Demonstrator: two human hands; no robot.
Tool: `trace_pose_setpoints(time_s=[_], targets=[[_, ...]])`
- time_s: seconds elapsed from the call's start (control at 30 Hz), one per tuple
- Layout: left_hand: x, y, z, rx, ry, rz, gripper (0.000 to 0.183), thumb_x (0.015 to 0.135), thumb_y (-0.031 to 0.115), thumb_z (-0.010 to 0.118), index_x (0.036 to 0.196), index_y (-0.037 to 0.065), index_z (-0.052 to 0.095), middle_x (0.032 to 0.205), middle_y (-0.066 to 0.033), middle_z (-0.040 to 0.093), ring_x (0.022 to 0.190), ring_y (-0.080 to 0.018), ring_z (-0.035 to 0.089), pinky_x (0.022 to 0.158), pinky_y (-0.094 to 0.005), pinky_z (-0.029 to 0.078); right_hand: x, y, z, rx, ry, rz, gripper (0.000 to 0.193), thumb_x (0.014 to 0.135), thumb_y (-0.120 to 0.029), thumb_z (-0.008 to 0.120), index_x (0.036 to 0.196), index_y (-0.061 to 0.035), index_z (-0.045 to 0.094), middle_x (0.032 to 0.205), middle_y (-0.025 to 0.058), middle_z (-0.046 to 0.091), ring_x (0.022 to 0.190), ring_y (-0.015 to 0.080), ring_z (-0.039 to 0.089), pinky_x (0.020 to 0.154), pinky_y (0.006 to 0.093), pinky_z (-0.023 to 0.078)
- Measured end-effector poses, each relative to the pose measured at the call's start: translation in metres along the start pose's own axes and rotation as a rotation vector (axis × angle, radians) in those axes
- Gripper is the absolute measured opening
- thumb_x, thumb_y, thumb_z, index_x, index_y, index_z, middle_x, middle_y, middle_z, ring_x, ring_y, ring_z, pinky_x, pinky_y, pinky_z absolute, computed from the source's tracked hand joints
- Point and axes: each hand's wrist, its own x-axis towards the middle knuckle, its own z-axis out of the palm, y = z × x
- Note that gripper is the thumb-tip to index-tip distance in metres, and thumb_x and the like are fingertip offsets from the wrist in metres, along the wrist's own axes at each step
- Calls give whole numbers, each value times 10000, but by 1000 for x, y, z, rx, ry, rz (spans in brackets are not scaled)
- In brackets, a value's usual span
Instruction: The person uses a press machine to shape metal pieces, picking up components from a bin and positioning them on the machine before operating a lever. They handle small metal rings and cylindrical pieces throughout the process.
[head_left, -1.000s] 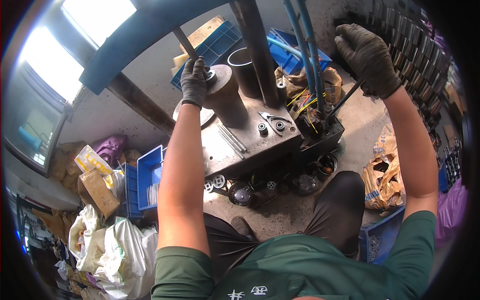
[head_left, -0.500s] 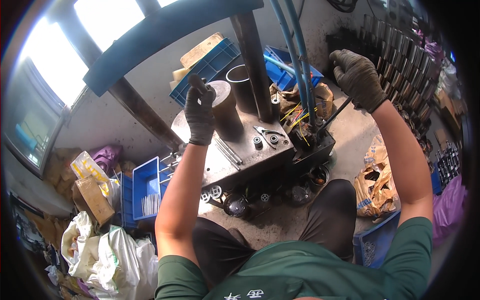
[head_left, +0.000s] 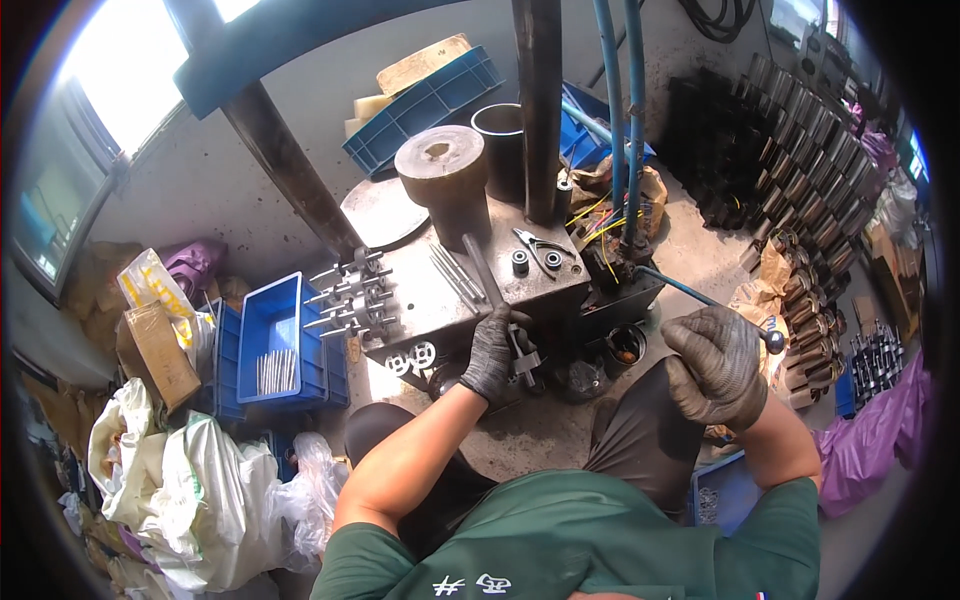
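Observation:
My left hand (head_left: 493, 352), in a dark work glove, is closed round a metal shaft (head_left: 482, 268). The shaft slants up over the front of the steel press table (head_left: 415, 290), and a small block-like fitting (head_left: 525, 362) shows below the hand. My gloved right hand (head_left: 718, 368) has its fingers curled round a lever (head_left: 685, 287) near its dark ball knob (head_left: 774, 342). Beyond the shaft stands a thick steel cylinder (head_left: 440, 165) with a hole in its wide top. Pliers (head_left: 538, 242), small ring-shaped parts (head_left: 520, 262) and thin rods (head_left: 455, 278) lie on the table.
Several shafts with crank-like blocks (head_left: 360, 295) sit at the table's left edge. A blue bin (head_left: 285, 300) there holds thin rods. White sacks (head_left: 215, 490) stand lower left. Press columns (head_left: 538, 110) and blue hoses (head_left: 637, 120) rise behind; metal cylinders (head_left: 800, 150) are stacked right.
My left hand has come down from beside the steel cylinder to the table's front, with the shaft in it. The right hand has swung downward, and the lever has come down with it.

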Motion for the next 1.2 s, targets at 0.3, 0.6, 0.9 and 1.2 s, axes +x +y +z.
trace_pose_setpoints(time_s=[0.3,0.6,0.9,1.2], targets=[[27,-7,-4,-177,85,-274,358,1046,334,453,881,80,644,624,-14,546,551,-162,544,510,-357,520,19,59,173,260,-50,161,225,836,-91,710,1049,-19,697,911,189,695,811,388,688,719,437,563],[40,-14,-17,-126,91,-215,430,1077,434,443,869,112,637,619,-2,538,514,-184,530,501,-376,515,-14,70,204,502,-339,432,218,893,-136,681,1063,-4,716,963,210,714,904,377,712,820,416,579],[-37,7,-19,671,-186,255,318,1061,299,569,1012,4,676,817,-68,661,764,-167,625,694,-343,517,-1,78,215,612,-299,571,220,895,-124,695,1070,6,723,936,185,724,876,318,719,806,379,565],[-19,146,-109,87,195,661,305,1022,353,678,1104,62,719,816,27,637,594,-47,532,505,-186,428,13,79,227,529,-255,494,219,902,-157,700,1058,-6,724,934,201,719,872,343,716,800,401,555]])
